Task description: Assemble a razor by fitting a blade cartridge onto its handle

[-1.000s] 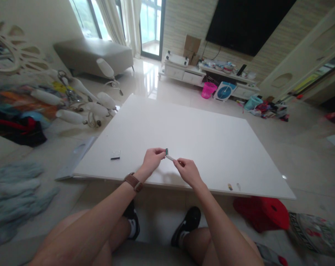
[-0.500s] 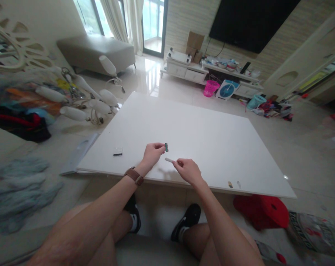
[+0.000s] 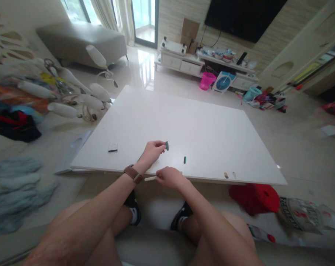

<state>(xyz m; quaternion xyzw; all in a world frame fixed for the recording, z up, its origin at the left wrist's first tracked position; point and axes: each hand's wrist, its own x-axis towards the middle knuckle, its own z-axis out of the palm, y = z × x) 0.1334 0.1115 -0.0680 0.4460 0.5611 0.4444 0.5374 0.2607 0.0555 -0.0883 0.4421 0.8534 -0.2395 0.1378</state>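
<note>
My left hand (image 3: 151, 150) pinches a small green razor head (image 3: 166, 145) over the near part of the white table (image 3: 200, 125). A brown watch strap sits on that wrist. My right hand (image 3: 169, 176) is closed on a thin white handle (image 3: 150, 178), held low at the table's front edge and pointing left under my left wrist. A second small green piece (image 3: 185, 159) lies on the table just right of both hands.
A small white and black packet (image 3: 112, 147) lies on the table's left. Two tiny bits (image 3: 225, 175) rest near its front right edge. A red stool (image 3: 254, 198) sits on the floor at right. A white lamp fixture (image 3: 73, 99) and clothes lie left.
The handle and green head were together, then came apart. My right hand has dropped back to the table's front edge with the handle. A second green piece now shows on the table.
</note>
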